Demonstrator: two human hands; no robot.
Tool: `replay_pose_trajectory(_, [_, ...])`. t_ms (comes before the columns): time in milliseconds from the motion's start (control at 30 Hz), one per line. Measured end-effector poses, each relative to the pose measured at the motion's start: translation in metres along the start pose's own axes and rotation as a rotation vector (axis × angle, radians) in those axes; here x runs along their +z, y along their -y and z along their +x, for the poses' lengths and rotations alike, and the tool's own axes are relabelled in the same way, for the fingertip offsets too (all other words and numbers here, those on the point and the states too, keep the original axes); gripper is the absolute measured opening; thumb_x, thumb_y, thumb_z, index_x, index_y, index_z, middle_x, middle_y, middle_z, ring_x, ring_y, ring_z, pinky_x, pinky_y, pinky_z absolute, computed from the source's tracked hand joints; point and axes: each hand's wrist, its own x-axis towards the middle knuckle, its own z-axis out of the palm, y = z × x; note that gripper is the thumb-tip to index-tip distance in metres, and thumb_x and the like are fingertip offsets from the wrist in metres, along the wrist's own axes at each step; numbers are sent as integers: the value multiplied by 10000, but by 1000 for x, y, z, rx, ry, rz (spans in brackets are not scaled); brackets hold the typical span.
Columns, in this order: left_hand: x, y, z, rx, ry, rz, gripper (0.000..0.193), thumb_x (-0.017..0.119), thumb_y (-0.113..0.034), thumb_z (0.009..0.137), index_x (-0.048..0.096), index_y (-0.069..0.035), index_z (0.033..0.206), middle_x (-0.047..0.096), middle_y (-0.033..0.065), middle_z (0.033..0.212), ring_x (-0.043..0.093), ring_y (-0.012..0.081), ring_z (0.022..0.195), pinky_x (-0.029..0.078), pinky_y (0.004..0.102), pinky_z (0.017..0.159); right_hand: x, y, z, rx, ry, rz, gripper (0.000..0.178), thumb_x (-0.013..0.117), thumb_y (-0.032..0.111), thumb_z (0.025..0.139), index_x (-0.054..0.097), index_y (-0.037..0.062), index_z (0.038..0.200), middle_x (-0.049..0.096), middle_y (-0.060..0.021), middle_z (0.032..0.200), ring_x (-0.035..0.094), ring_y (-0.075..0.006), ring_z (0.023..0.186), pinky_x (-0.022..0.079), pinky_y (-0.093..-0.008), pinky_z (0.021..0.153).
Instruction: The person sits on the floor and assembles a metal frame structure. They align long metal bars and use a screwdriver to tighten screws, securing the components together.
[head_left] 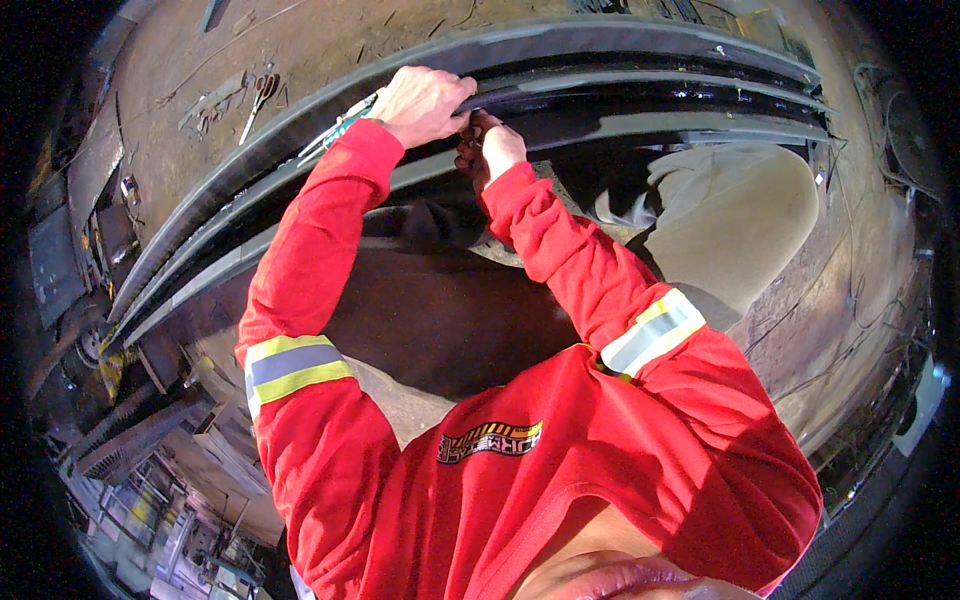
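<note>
Long dark steel beams with raised ridges run across in front of me, bent in an arc by the lens. My left hand rests over the ridges with its fingers curled down; what they hold, if anything, is hidden. Close beside it, on the nearer side, my right hand has its fingers bent in shadow, thumb toward the beam. Anything pinched there is too dark to make out. By my left wrist, a slim tool with teal and pale parts lies along the beam, partly covered by my sleeve.
Beyond the beams, a scissors-like hand tool lies on the brown, dusty floor. Nearer me, right of my arms, is a broad beige rounded shape. Cables run at the far right; metal clutter fills the lower left.
</note>
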Motion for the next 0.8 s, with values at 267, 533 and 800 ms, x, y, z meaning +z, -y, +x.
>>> replay_pose_trajectory(267, [-2,0,0,-3,17,-16,246,626,-260,771,541,-31,804,612,135,757,611,346,719,502,432,636,7,2,-14,-32,-15,-72,224,472,309,956,505,143,809,476,6,656,433,-147,498,366,-308,478])
replay_pose_trajectory(533, [-3,-1,1,7,2,-5,248,637,-255,768,543,-31,818,613,136,761,611,348,719,501,431,633,1,-2,-7,-16,49,56,133,473,229,937,494,131,850,483,-14,646,445,-162,496,370,-324,465])
replay_pose_trajectory(800, [-5,-2,1,7,18,-31,225,635,-229,762,546,-30,819,614,139,760,609,350,713,495,435,627,4,-5,-19,-206,-51,-22,114,526,95,857,530,83,971,537,-48,689,494,-173,455,409,-319,416])
